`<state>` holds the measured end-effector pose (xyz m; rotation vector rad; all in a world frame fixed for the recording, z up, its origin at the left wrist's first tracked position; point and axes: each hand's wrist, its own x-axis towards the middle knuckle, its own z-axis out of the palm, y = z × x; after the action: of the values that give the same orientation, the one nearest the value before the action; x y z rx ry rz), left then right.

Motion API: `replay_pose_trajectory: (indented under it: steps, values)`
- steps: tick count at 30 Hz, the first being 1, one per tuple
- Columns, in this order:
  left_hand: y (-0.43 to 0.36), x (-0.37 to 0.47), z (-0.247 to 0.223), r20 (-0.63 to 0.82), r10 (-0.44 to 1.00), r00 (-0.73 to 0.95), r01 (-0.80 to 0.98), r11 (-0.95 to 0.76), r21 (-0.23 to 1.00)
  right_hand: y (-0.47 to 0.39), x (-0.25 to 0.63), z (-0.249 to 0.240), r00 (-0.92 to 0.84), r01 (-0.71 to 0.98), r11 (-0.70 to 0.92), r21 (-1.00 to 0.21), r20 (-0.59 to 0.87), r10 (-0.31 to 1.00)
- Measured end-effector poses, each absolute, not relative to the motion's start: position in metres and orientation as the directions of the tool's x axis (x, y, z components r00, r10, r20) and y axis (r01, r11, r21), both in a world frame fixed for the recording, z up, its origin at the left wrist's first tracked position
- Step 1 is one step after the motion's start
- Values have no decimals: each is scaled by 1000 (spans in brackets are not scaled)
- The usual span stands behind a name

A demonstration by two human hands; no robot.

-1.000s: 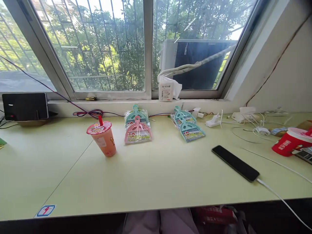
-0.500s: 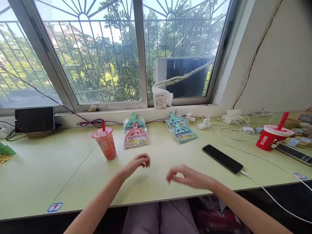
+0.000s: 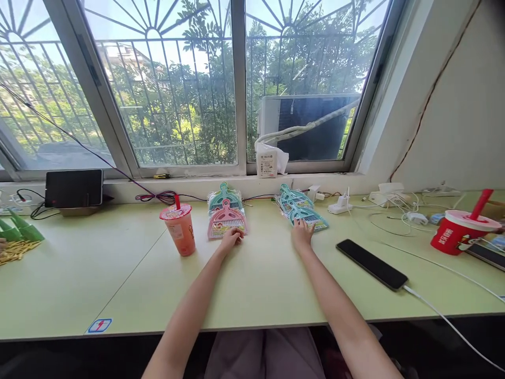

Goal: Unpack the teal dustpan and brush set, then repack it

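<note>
Dustpans point(image 3: 226, 215), wrapped, lie on the table point(image 3: 256, 284): pink at left, teal at right. Your left hand point(image 3: 232, 238), fingers curled, meets the pink one's near edge; your right hand point(image 3: 303, 232) covers the teal one's. Whether either grips, I cannot tell. They should be light, stiff, slippery; better hold the rims.

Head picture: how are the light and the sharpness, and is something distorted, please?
Head view: daylight through the window pales the sky; its side bars slant, probably wide-lens distortion; the upper right corner is dark; left hand and right hand look fairly sharp.
</note>
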<state>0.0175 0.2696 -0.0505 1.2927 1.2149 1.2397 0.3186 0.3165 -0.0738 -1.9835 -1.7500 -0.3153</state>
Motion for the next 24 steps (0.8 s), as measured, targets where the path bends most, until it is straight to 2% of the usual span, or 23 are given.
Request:
replay_pose_trajectory:
  steps: [3, 7, 10, 14, 19, 21, 24]
  values:
    - [261, 23, -51, 53, 987, 152, 97, -68, 993, 314, 323, -68, 65, 993, -2, -119, 524, 849]
    - [250, 45, -50, 11, 949, 315, -1, -11, 1000, 309, 323, -60, -40, 990, 116, -79, 636, 771]
    - [256, 80, -50, 2, 953, 301, -44, 12, 999, 305, 320, -55, -143, 973, 232, -16, 744, 652]
    - [274, 125, -53, 42, 974, 222, -185, 0, 983, 296, 308, -49, -235, 943, 324, 78, 844, 482]
    - [271, 124, -60, 101, 921, 375, -292, 14, 956, 276, 269, -49, -433, 840, 467, 275, 860, 272]
    - [265, 113, -60, 112, 938, 329, -359, 14, 933, 268, 251, -50, -459, 800, 544, 252, 841, 285]
    - [261, 100, -54, 67, 973, 220, -442, 38, 896, 259, 234, -50, -500, 740, 659, 135, 766, 404]
